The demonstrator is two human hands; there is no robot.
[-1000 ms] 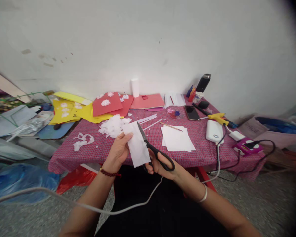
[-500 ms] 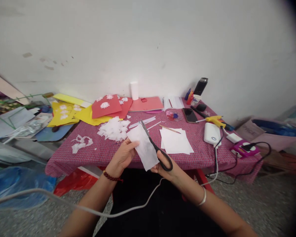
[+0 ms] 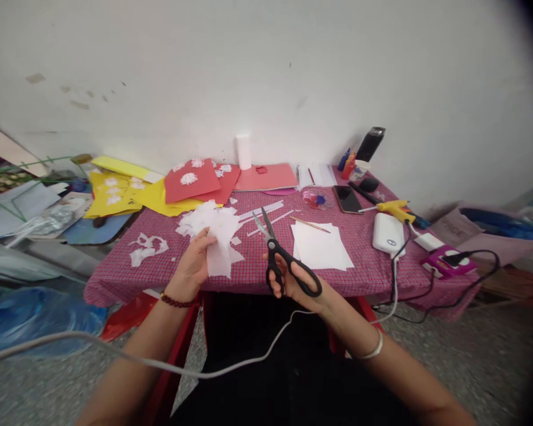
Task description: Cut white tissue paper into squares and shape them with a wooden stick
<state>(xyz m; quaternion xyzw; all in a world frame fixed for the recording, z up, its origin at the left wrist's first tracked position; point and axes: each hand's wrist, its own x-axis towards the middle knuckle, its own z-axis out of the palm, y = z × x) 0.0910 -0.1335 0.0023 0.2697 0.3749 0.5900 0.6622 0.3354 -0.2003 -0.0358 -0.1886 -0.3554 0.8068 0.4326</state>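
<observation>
My left hand (image 3: 196, 260) pinches a thin white piece of tissue paper (image 3: 219, 254) that hangs in front of a heap of cut white paper pieces (image 3: 199, 216). In my right hand (image 3: 293, 281) is a pair of black-handled scissors (image 3: 272, 244), fingers through the loops. The blades are parted, point up and away from me, and are apart from the tissue. To the right of the scissors lies a small stack of white paper (image 3: 322, 248) with a pencil (image 3: 310, 224) across its top edge. Narrow white strips (image 3: 270, 219) lie beyond the blades.
Red sheets with white paper flowers (image 3: 190, 192) and yellow sheets (image 3: 111, 198) lie at the back left. A phone (image 3: 347, 199), a yellow glue gun (image 3: 395, 209), a white power bank (image 3: 388, 232) and a purple power strip (image 3: 448, 261) are on the right. A white cable (image 3: 195, 374) crosses before me.
My hands have moved apart. The scissors have come off the tissue and their blades have spread. My left hand has carried the tissue left, toward the heap.
</observation>
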